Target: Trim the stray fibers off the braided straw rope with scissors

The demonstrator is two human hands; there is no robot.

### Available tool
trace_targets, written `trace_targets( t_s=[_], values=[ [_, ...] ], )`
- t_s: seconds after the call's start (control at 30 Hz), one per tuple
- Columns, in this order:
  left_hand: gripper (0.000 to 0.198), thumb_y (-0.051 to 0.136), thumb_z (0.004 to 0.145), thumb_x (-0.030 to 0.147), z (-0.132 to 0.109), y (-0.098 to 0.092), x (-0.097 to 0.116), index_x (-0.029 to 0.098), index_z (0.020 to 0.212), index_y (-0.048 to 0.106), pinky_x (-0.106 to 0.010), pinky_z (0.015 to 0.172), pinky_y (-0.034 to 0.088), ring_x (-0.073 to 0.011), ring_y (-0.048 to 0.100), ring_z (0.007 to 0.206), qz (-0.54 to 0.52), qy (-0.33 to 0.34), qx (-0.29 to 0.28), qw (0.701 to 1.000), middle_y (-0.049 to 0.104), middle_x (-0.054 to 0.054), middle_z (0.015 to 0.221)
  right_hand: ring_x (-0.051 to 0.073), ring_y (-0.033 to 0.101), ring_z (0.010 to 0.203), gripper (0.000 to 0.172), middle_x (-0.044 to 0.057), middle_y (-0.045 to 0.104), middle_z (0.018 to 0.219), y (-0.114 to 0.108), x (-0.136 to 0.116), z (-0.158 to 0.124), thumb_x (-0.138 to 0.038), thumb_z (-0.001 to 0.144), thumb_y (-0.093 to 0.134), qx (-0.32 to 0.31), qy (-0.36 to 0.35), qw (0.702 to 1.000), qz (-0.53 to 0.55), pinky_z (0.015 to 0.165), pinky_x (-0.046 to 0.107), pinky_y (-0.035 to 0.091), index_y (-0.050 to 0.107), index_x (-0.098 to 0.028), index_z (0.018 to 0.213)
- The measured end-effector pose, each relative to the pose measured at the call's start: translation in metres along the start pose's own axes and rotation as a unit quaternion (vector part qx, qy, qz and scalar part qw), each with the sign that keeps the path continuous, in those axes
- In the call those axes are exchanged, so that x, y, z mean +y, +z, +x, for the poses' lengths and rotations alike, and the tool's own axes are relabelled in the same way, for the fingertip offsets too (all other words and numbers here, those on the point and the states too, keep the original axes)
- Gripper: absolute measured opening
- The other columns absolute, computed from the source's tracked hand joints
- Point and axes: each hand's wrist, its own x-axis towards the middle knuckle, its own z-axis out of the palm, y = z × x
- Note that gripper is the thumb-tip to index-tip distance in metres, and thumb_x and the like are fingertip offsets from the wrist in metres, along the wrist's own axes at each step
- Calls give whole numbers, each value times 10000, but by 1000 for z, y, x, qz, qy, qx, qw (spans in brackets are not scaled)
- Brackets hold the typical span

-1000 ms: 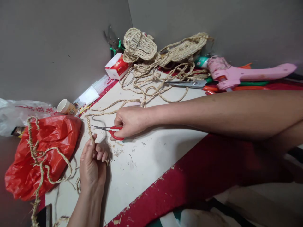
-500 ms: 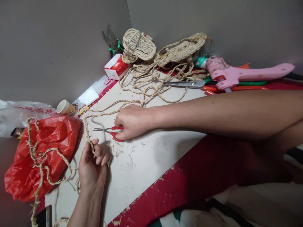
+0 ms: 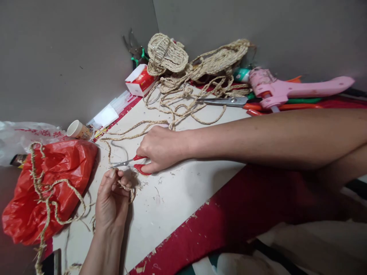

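Note:
My right hand is closed round the red handles of small scissors. Their blades point left, close above my left fingertips, and look nearly together at the tips. My left hand is palm up with its fingers curled, pinching a braided straw cord. One stretch of this cord rises from beside the blade tips and bends right toward my right hand. A short frayed length hangs by my left fingers. Whether the cord is cut through at the blades I cannot tell.
Coiled straw cord lies at the back beside a red-and-white box. Large shears and a pink tool are at the right. A paper cup and a red plastic bag with cord over it are at the left.
The scissors have swung down to the cord just above my left fingertips, and their blades have come together. The cord there hangs less straight, and a frayed length shows more under my left fingers.

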Motion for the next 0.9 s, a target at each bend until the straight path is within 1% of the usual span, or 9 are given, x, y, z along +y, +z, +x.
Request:
trace_targets(
  t_s=[0.1, 0.17, 0.3, 0.47, 0.63, 0.73, 0.8, 0.9],
  values=[
    [317, 901, 520, 212, -1, 0, -1, 146, 699, 648, -195, 535, 484, -69, 522, 553, 10, 2, -6, 1000, 604, 13, 685, 238, 624, 706, 459, 141, 714, 728, 1, 0, -1, -498, 849, 482, 3, -16, 999, -36, 614, 314, 300, 749, -125, 860],
    [322, 904, 515, 232, -2, 1, 0, 144, 719, 671, -195, 531, 478, -67, 511, 540, 15, -7, -14, 1000, 585, 17, 657, 253, 638, 722, 464, 146, 715, 739, 2, 1, -1, -497, 858, 476, 5, -19, 999, -49, 611, 321, 309, 747, -122, 873],
    [334, 893, 544, 271, -4, 1, 1, 127, 779, 705, -187, 502, 446, -62, 474, 512, 26, -19, -33, 999, 532, 26, 604, 263, 647, 723, 471, 153, 720, 768, 3, 3, 1, -500, 865, 472, 8, -24, 997, -70, 602, 329, 316, 743, -115, 875],
    [317, 891, 543, 256, -2, 2, 1, 124, 753, 693, -185, 489, 430, -53, 439, 488, 33, -15, -35, 999, 497, 36, 574, 252, 640, 731, 439, 145, 721, 772, 2, 1, 2, -468, 880, 474, -3, -29, 997, -77, 601, 322, 316, 745, -122, 882],
    [328, 896, 524, 252, -1, 2, 0, 134, 752, 691, -183, 494, 435, -53, 445, 493, 32, -4, -19, 999, 498, 42, 569, 225, 636, 721, 350, 122, 732, 787, -4, -1, 3, -371, 906, 478, -34, -12, 996, -82, 569, 310, 261, 743, -144, 887],
    [304, 882, 548, 232, -1, 0, 0, 137, 764, 690, -187, 514, 451, -61, 479, 522, 29, 14, -2, 999, 535, 31, 603, 215, 622, 689, 358, 108, 731, 774, -3, 2, 3, -373, 909, 461, -8, -2, 998, -70, 562, 315, 238, 744, -156, 889],
    [286, 872, 560, 223, -1, -1, -1, 141, 756, 681, -192, 528, 461, -73, 513, 551, 36, 35, 14, 999, 569, 18, 639, 214, 613, 680, 387, 109, 729, 770, -2, 3, 2, -409, 904, 452, 14, -6, 998, -62, 567, 317, 242, 747, -158, 885],
    [261, 862, 577, 234, -1, -2, -3, 152, 733, 670, -207, 558, 479, -89, 546, 576, 68, 77, 47, 994, 601, 10, 648, 220, 606, 684, 443, 120, 721, 760, 0, 3, 1, -479, 891, 451, 17, -23, 998, -52, 586, 319, 273, 749, -151, 874]
  ],
)
